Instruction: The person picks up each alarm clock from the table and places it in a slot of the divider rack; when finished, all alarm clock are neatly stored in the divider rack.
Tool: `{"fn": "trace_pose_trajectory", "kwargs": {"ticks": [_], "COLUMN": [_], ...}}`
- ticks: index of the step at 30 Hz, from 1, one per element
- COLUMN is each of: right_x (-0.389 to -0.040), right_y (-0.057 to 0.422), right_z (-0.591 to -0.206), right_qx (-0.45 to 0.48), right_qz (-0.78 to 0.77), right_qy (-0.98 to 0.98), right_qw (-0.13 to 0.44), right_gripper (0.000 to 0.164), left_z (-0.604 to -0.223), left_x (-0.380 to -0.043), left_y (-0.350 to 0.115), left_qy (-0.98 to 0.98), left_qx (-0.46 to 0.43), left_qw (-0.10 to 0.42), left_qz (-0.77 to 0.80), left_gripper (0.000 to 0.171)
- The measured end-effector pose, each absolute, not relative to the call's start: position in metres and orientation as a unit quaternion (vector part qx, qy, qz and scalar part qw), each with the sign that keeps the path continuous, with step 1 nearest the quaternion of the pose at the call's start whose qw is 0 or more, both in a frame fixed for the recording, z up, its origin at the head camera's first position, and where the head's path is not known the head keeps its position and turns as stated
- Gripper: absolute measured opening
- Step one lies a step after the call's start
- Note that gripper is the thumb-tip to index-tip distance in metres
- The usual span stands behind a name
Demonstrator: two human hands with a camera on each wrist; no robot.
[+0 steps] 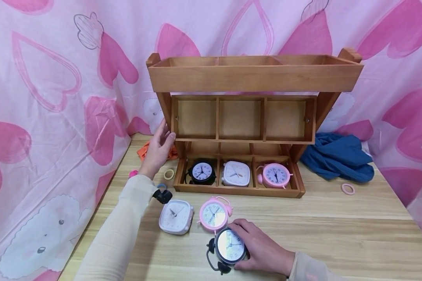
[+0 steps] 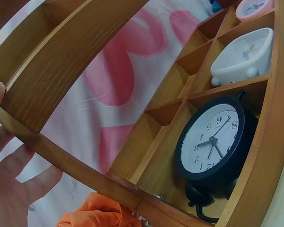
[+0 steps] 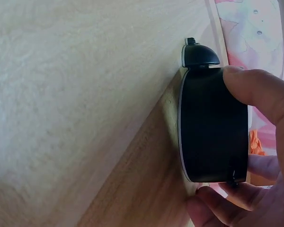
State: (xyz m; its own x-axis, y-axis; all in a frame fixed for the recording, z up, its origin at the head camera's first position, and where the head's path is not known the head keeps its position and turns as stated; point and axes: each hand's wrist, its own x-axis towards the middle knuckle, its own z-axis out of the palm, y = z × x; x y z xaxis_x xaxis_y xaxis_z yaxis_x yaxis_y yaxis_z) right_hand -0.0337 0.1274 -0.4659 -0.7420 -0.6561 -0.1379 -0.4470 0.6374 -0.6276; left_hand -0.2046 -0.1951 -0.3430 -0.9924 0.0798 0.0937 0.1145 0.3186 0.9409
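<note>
black twin-bell clock (image 1: 230, 245) sits in the curled grip of the right hand (image 1: 261, 248), just this side of a pink clock (image 1: 213, 214) and a white clock (image 1: 176, 217) on the table (image 1: 337, 230). the left hand (image 1: 157, 153), fingers spread, touches the left side of the wooden rack (image 1: 253, 80), whose lowest tray (image 1: 239, 190) holds three more clocks (image 1: 236, 173).

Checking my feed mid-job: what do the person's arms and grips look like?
The left sleeve and right sleeve are both cream-coloured and reach the wrist. A small black fitting juts out beside the left one's end. The left grip and right grip are bare hands; no gloves or cables show.
</note>
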Motion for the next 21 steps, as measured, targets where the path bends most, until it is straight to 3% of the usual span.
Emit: {"fn": "trace_pose_trajectory", "kwargs": {"ticks": [13,17,21], "right_x": [-0.033,-0.036,-0.047], "right_y": [0.137,0.146,0.16], "right_z": [-0.445,-0.424,-0.401], "right_qx": [-0.267,-0.256,-0.255], "right_qz": [-0.338,-0.344,-0.348], "right_qy": [0.883,0.895,0.902], "right_qw": [0.185,0.121,0.012], "right_gripper": [0.086,0.089,0.099], "left_z": [-0.343,-0.343,-0.344], "left_x": [-0.205,-0.205,-0.205], "left_y": [-0.195,-0.195,-0.195], "left_qy": [-0.808,-0.806,-0.807], "left_qx": [-0.071,-0.073,-0.073], "left_qw": [0.021,0.023,0.023], "left_qz": [-0.585,-0.586,-0.586], "left_gripper": [0.068,0.067,0.068]}}
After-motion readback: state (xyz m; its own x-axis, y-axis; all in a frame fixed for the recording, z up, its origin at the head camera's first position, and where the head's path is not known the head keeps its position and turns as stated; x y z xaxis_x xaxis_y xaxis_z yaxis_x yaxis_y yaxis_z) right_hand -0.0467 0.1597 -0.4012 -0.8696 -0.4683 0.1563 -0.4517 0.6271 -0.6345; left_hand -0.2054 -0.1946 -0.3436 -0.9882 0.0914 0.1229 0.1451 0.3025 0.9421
